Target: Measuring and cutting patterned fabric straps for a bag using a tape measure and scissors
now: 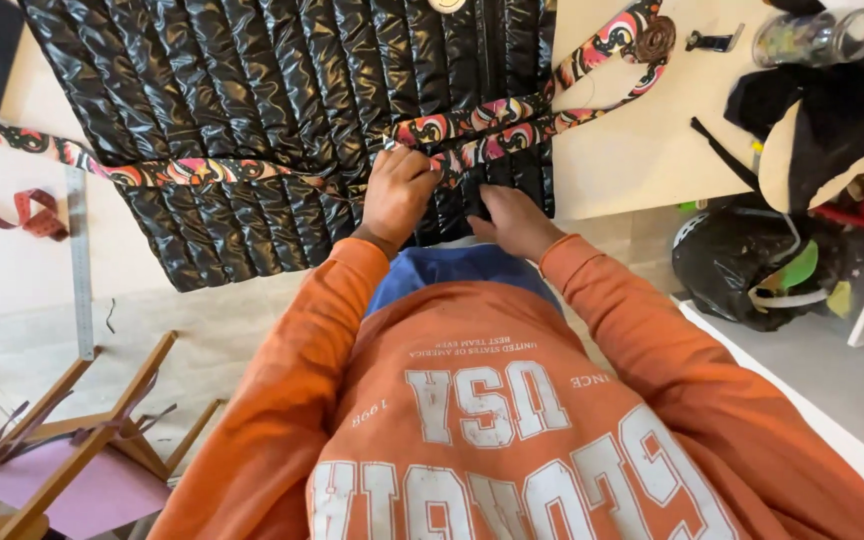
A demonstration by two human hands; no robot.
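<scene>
Worktable [632, 160], pale, filled the upper part of the view. Spread flat across it lay a glossy black quilted fabric [282, 110], the largest thing on the surface, its near edge at the table's front.

Person wore an orange sweatshirt [472, 420] with white lettering; both sleeves reached forward to the near edge of the quilted piece.

A patterned strap [212, 172], pink, orange and black swirls, ran across the quilted fabric from the left table edge toward centre, then rose to the upper right, where it looped beside a coiled brown piece. It appeared doubled right of centre, two runs lying side by side.

Black bag [752, 260] sat on the floor to the right, below the table edge. Wooden chair [72, 440] with a pink seat stood at lower left. A metal ruler [80, 260] lay along the left part of the table, and a short red strap piece [37, 212] lay just beside it. A clear jar [822, 36] lay tipped at upper right, above dark cloth scraps.

Left hand [397, 192] was clenched, knuckles up, fingers closed on the patterned strap where it crossed the fabric's centre. Right hand [517, 220] lay just beside it, pressed on the quilted fabric below the strap; whether its fingers gripped anything could not be told.
</scene>
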